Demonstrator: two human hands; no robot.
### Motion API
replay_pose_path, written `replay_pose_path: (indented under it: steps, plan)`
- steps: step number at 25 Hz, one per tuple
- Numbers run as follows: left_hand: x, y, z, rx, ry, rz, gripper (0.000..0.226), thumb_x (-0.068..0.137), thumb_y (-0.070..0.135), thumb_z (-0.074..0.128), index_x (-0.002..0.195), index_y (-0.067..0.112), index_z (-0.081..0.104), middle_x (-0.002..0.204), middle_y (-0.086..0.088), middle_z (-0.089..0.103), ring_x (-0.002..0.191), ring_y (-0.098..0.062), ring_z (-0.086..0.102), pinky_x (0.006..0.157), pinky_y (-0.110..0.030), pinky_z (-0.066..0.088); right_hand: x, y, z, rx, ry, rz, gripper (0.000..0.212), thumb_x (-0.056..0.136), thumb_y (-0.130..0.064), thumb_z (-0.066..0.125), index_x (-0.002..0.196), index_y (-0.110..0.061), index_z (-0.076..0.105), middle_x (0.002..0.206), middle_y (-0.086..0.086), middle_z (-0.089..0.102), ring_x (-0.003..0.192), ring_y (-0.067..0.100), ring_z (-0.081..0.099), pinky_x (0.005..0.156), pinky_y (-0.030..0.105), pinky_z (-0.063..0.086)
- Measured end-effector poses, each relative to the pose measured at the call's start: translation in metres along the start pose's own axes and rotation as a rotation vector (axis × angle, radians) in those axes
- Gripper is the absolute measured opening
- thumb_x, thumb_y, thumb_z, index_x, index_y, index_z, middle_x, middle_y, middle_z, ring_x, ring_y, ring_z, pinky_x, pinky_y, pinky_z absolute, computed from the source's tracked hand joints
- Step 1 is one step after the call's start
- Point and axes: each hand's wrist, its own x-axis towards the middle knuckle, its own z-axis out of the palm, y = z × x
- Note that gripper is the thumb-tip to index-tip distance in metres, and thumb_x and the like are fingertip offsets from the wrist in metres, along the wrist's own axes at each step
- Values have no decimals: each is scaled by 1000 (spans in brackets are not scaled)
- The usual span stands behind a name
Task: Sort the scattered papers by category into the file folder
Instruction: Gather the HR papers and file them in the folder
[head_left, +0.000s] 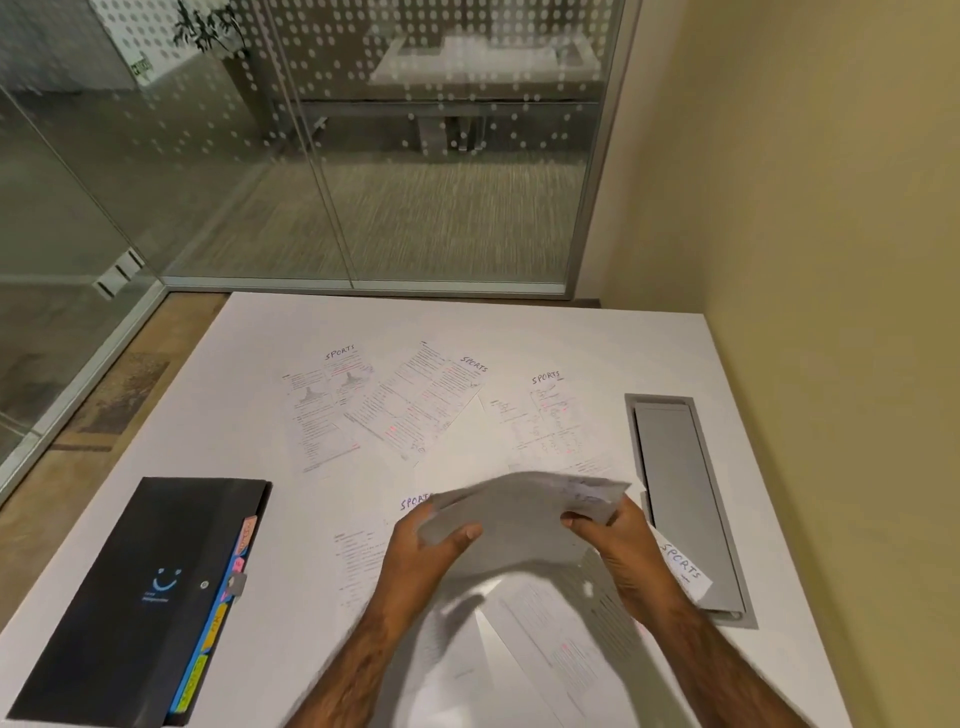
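Left hand (428, 551), right hand (623, 548) clamp bowed sheaf (519, 514) above counter (260, 364); we risk sheets slipping, mixing (folder (135, 597) closed, well apart).

Handwritten "SPORTS" is heading the far-left white printed sheet (322, 415), the tilted middle sheet (421, 400), the far-right sheet (545, 421) and the near-right sheet (683, 564).

Light: was even, warm and moderately bright over the table (249, 405).
Shadow: a soft grey patch lay on the table beneath the sheets (519, 514).
Blur: the sheets were motion-smeared.
Edges: the glass wall (441, 208) beyond the table bowed.
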Motion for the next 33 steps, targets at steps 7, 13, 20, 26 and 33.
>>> replay_pose_path:
  steps: [7, 13, 20, 26, 33]
  plan:
    - [0, -12, 12, 78, 22, 5, 13, 92, 17, 74, 100, 27, 76, 89, 16, 79, 82, 2, 72, 75, -18, 52, 4, 17, 0, -63, 102, 3, 32, 87, 9, 62, 104, -18, 67, 101, 4, 74, 95, 21, 67, 76, 27, 51]
    - [3, -20, 16, 22, 36, 1, 17, 88, 21, 78, 103, 28, 76, 100, 13, 79, 98, -6, 73, 84, -25, 57, 8, 14, -1, -1, 40, 3, 42, 87, 14, 55, 111, -19, 65, 102, 1, 74, 92, 13, 69, 72, 22, 53]
    - [3, -18, 24, 77, 39, 36, 23, 91, 13, 75, 94, 35, 78, 94, 16, 79, 90, 0, 73, 75, -15, 53, 16, 24, 0, -25, 140, -25, 34, 83, 8, 61, 104, -17, 70, 99, 1, 74, 98, 19, 69, 87, 36, 54]
    - [3, -21, 25, 94, 16, 65, 29, 94, 14, 71, 88, 41, 80, 94, 5, 79, 89, -8, 73, 76, -25, 55, 10, 14, 0, -30, 59, -135, 18, 85, 6, 66, 84, -9, 75, 83, 16, 69, 78, 15, 65, 71, 29, 50]
    - [-1, -28, 29, 20, 36, -61, 15, 91, 18, 75, 100, 30, 77, 95, 16, 79, 95, -2, 73, 82, -19, 54, 9, 11, 7, -108, 49, -75, 41, 86, 14, 57, 96, -22, 74, 90, -8, 75, 89, 8, 70, 73, 18, 53]
